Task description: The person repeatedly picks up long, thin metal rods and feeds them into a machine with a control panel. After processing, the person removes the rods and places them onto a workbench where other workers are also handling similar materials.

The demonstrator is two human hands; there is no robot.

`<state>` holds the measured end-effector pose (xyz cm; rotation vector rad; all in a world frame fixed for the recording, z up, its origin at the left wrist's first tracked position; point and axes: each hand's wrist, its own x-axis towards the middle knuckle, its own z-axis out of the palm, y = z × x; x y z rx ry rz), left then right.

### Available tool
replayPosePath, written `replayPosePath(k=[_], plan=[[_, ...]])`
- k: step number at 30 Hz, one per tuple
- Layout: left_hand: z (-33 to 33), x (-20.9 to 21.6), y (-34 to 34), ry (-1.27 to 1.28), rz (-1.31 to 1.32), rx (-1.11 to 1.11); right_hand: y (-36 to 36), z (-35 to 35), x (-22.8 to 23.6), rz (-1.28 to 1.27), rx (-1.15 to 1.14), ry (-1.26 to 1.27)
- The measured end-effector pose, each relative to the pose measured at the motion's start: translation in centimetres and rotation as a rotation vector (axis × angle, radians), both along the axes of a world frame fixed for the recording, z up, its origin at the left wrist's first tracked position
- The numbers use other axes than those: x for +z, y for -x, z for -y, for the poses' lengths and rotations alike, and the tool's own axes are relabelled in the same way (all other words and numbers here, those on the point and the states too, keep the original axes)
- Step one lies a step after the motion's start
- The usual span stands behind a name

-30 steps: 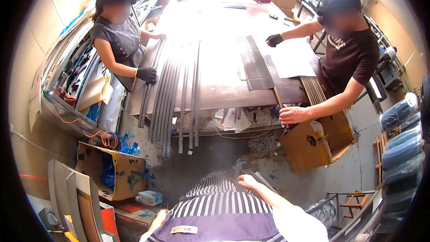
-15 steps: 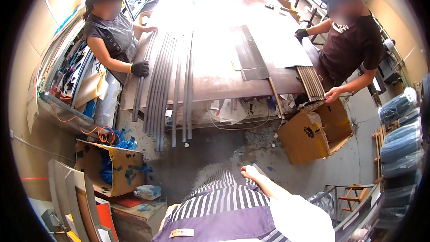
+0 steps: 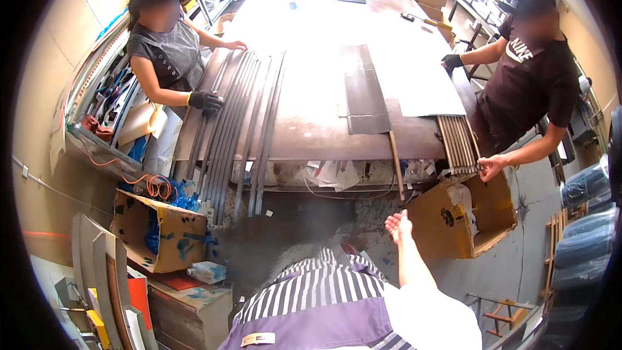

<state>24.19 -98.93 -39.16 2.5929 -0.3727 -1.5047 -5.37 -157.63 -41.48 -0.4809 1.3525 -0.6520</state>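
My right hand reaches forward with its fingers apart and nothing seen in it. It is just below the near end of a single brown rod that juts over the table's front edge, apart from it as far as I can see. My left hand is out of view. On the left of the table lie several long dark grey strips, overhanging the near edge. A co-worker's gloved hand rests on them. At the right, another co-worker's bare hand touches the end of a bundle of brown rods.
A dark flat sheet and a white sheet lie on the table. An open cardboard box stands below its right corner. Another cardboard box is at the left, near an orange cable. Plastic-wrapped rolls line the right side.
My right hand has moved forward and right, from my apron toward the single rod, and its fingers have opened. The left co-worker's gloved hand and the strips have shifted slightly.
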Motion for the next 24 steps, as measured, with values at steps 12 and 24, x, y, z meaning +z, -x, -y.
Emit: replayPosePath(k=[12,24], plan=[[44.5,13.7,0.0,0.691,0.095,-0.288,-7.2,2.0,15.1,0.325,0.578,0.097],[57.0,21.2,-0.9,0.794,-0.126,0.484,-11.2,-1.0,20.8,0.544,1.240,0.184]])
